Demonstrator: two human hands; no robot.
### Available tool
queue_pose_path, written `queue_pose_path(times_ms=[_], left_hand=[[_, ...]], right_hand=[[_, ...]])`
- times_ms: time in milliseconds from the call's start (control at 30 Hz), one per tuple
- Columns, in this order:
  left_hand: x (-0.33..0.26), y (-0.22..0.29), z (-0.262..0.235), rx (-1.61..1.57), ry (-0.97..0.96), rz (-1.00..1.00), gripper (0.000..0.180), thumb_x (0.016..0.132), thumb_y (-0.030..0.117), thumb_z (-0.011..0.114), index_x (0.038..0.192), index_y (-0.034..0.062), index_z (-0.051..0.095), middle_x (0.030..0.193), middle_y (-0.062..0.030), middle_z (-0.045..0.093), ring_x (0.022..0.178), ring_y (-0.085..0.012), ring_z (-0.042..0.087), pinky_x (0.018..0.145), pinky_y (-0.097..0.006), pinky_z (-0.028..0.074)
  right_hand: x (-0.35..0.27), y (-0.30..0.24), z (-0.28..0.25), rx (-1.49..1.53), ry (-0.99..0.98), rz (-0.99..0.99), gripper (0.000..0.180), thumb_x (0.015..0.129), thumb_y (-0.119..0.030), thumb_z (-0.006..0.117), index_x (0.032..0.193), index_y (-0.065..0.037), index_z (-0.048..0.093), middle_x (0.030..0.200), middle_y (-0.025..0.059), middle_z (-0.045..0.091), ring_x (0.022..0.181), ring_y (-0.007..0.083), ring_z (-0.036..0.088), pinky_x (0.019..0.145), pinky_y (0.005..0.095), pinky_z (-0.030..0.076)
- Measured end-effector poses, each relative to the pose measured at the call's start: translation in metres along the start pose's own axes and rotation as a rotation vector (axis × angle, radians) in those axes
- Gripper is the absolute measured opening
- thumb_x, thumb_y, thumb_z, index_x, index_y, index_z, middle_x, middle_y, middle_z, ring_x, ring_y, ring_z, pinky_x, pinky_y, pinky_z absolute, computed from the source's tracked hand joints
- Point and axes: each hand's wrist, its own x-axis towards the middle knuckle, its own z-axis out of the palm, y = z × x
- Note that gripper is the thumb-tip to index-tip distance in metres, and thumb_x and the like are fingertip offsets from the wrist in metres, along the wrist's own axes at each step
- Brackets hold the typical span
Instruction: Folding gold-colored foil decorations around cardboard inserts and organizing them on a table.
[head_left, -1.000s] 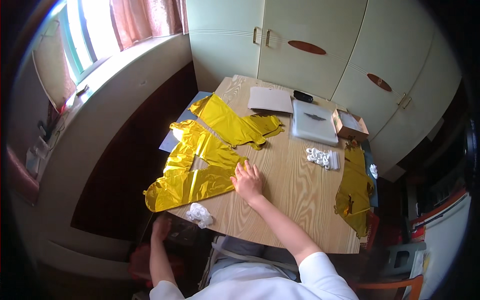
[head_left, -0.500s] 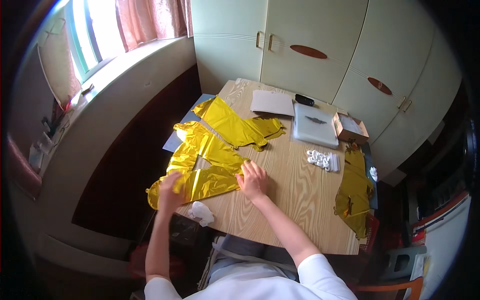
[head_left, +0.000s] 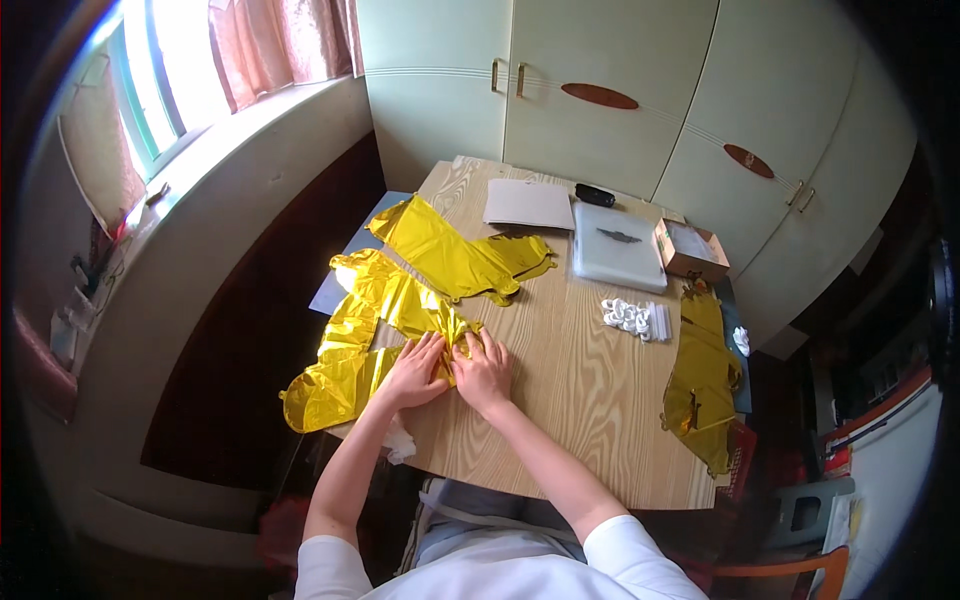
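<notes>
A flat, deflated gold foil balloon point(head_left: 350, 290) with bent arms lies on the wooden table point(head_left: 570, 400), its lower left end reaching the table's edge. My left hand point(head_left: 414, 374) rests on the foil's lower arm with its fingers stretched out. Close beside it, my right hand point(head_left: 482, 372) lies over that arm's right end, fingers extended and slightly spread. The foil under both palms is hidden. Just beyond, a second gold foil balloon point(head_left: 440, 243) is laid out. A crumpled white piece point(head_left: 400, 442), perhaps tissue or thin plastic, sits at the near edge below my left forearm.
White ribbon-like coils point(head_left: 626, 317) lie right of centre. Behind them are a clear plastic case point(head_left: 618, 255), pale sheets point(head_left: 527, 205), a black object point(head_left: 595, 194) and a cardboard box point(head_left: 692, 250). Another gold foil piece point(head_left: 700, 385) hangs along the right edge. Cabinets point(head_left: 610, 50) stand behind.
My left hand has moved right along the foil, from its lower left end to beside my right hand. My right hand stays at the arm's right end. The view has shifted slightly.
</notes>
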Motion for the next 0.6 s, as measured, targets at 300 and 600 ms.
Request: queue_pose_path(times_ms=[300, 600], left_hand=[[-0.001, -0.001, 0.0, -0.064, 0.038, -0.005, 0.104, 0.067, 0.05, 0.075, 0.144, -0.0031, 0.03, 0.145, -0.0221, 0.04, 0.142, -0.0344, 0.029, 0.117, -0.046, 0.019], [-0.002, 0.003, 0.003, -0.045, 0.095, -0.046, 0.11, 0.065, 0.063, 0.076, 0.14, -0.0054, 0.033, 0.141, -0.0258, 0.044, 0.14, -0.0351, 0.033, 0.116, -0.047, 0.021]], right_hand=[[0.008, -0.009, -0.009, 0.428, -0.052, 0.078, 0.052, 0.093, -0.025, 0.054, 0.144, -0.02, 0.045, 0.113, 0.0115, 0.066, 0.096, 0.0217, 0.062, 0.101, 0.0449, 0.036], [0.024, -0.01, -0.026, 1.983, -0.047, 0.495, 0.049, 0.099, -0.017, 0.037, 0.147, -0.014, 0.029, 0.149, 0.0033, 0.027, 0.135, 0.0236, 0.027, 0.099, 0.0544, 0.043]])
